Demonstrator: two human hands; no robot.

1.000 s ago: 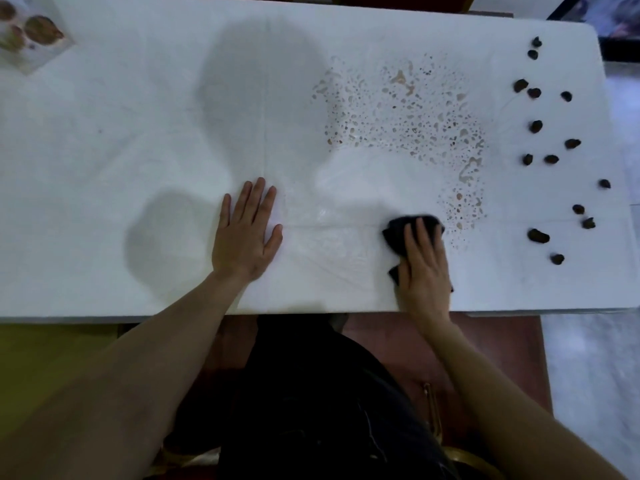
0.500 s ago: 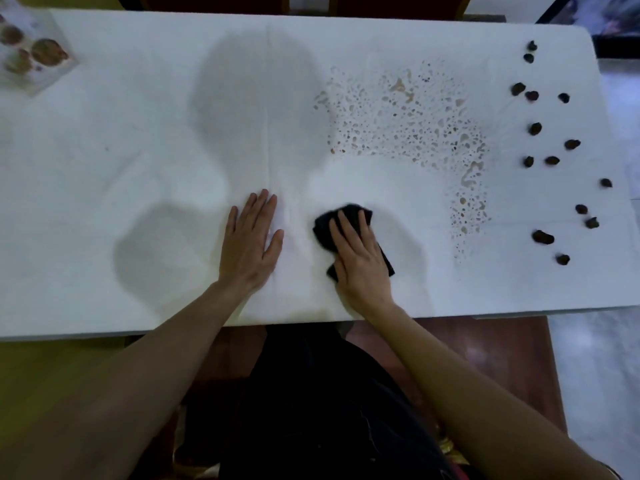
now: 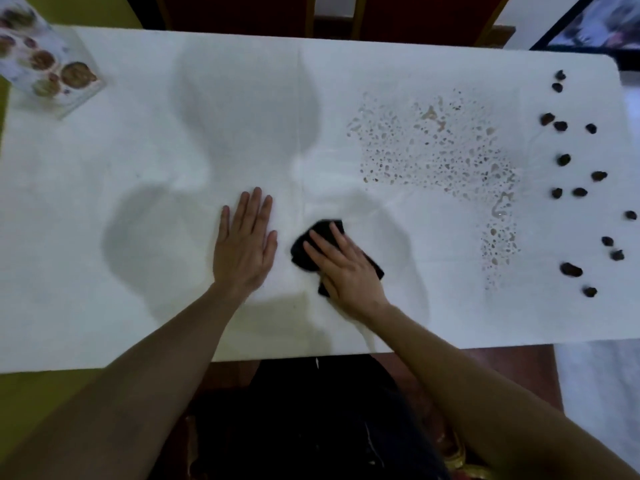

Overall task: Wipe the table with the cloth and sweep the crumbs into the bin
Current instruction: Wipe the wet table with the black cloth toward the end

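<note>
Down at the near edge of the white counter (image 3: 104, 306), both hands are in play. The right hand (image 3: 349, 271) lies flat on the black cloth (image 3: 304, 252), fingers straight and a little spread, pressing it onto the surface: no pinch, just a flat-palmed grip. The cloth sits just left of the spill's near end, peeking out past the fingertips and from under the heel of the hand. Further left of the cloth, close by but not touching it, the left hand (image 3: 244, 247) rests palm down with straight fingers, holding nothing and apparently bracing.

Now to the spill (image 3: 436, 147), our landmark: a wide patch of brownish droplets, beyond and to the right of the cloth, with a tail (image 3: 498, 244) running down its right side toward the near edge. The counter between that tail and the cloth looks clear of droplets, so I judge the near strip wiped and the bulk of the wet patch yet to do.

Right of the spill, well apart from the cloth, the dark crumbs (image 3: 571, 192) lie scattered along the counter's right end, none gathered. No bin is in view, so sweeping appears not yet begun.

Far to the left of the spill, at the back corner, a clear box (image 3: 52, 74) with a printed pattern stands on the counter.
</note>
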